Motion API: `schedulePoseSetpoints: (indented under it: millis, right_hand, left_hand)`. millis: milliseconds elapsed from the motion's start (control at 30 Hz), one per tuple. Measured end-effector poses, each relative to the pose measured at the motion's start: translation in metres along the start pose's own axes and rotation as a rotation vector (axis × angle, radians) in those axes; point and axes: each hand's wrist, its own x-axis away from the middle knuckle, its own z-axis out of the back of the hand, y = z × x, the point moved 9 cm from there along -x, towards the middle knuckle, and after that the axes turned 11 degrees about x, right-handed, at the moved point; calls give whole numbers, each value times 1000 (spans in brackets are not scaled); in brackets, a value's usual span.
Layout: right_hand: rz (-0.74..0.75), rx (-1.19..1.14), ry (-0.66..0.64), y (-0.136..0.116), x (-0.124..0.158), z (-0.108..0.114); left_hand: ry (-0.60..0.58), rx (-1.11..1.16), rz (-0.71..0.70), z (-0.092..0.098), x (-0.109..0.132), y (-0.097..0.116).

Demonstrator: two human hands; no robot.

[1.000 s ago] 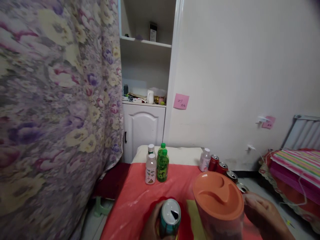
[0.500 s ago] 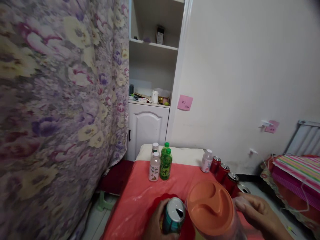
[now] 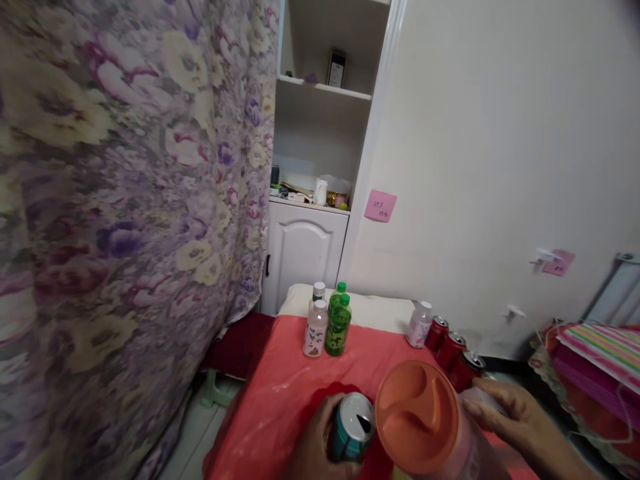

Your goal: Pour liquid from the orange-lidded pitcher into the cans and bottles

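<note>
My left hand (image 3: 313, 445) is wrapped round an opened teal drink can (image 3: 349, 441), its silver top and dark mouth hole facing up. A darker red plate-like piece (image 3: 327, 395) shows behind and beneath it. My right hand (image 3: 523, 420) grips the pale handle of a clear plastic pitcher (image 3: 467, 443) with a round orange lid (image 3: 415, 415). Leaning left, the pitcher has its lid close beside the can; whether they touch I cannot tell. What is inside the pitcher is hard to make out.
Green bottles (image 3: 339, 330) and white-capped bottles (image 3: 315, 332) stand at the back left of the red-covered table (image 3: 270, 407). Another white-capped bottle (image 3: 419, 327) and several red cans (image 3: 451, 350) line the right edge. A flowered curtain (image 3: 150, 200) hangs at left.
The pitcher has tipped further left beside the can, its lid now facing me at more of a slant. The view has shifted slightly. Both hands keep their hold.
</note>
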Motion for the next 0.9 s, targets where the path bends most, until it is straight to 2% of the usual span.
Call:
schedulePoseSetpoints:
  millis: [333, 433, 600, 733, 900]
  right_hand:
    - [-3, -38, -99, -8, -3, -8]
    - [2, -32, -84, -10, -3, -7]
    - [8, 15, -118, -9, -5, -10]
    - [12, 39, -157, -5, -7, -11]
    - [8, 83, -194, 2, -10, -12]
  left_hand:
    - [-48, -43, 2, -2, -5, -7]
    - [-62, -26, -6, -2, -5, -6]
    - [-42, -50, -6, -2, -1, -4]
    - [-85, -40, -3, -7, -2, -5]
    - [-54, -128, 56, -4, -5, -11]
